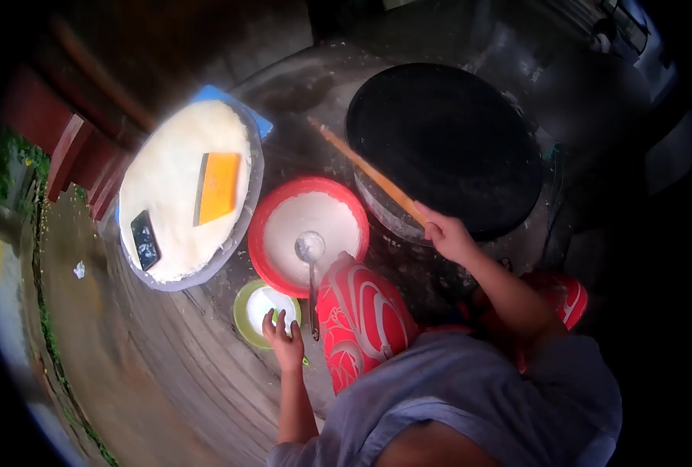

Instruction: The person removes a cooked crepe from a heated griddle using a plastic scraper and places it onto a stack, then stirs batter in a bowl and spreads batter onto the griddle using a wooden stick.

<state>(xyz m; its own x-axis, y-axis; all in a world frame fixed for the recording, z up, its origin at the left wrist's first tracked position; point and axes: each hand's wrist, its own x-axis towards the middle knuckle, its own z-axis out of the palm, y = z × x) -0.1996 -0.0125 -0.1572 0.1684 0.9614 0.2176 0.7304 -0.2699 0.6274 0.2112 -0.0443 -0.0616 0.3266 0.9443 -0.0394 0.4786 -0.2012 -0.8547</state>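
My right hand [449, 235] is closed around one end of a flat wooden stick [373, 173], which lies slantwise in front of a large round black griddle [443, 148]. My left hand [285, 341] has its fingers apart over a small green bowl [246, 317] with white contents, and a bit of bright green shows by the fingers. Whether they touch it I cannot tell. Behind that bowl stands a red basin [260, 210] of whitish batter, with a metal ladle [310, 249] resting across its near rim.
At the left a round tray [254, 187] bears a pale stack [179, 156], on which lie a yellow scraper [219, 184] and a dark phone-like object [144, 241]. A blue board [260, 124] shows behind it. My knee in red patterned cloth [365, 323] is beside the basin.
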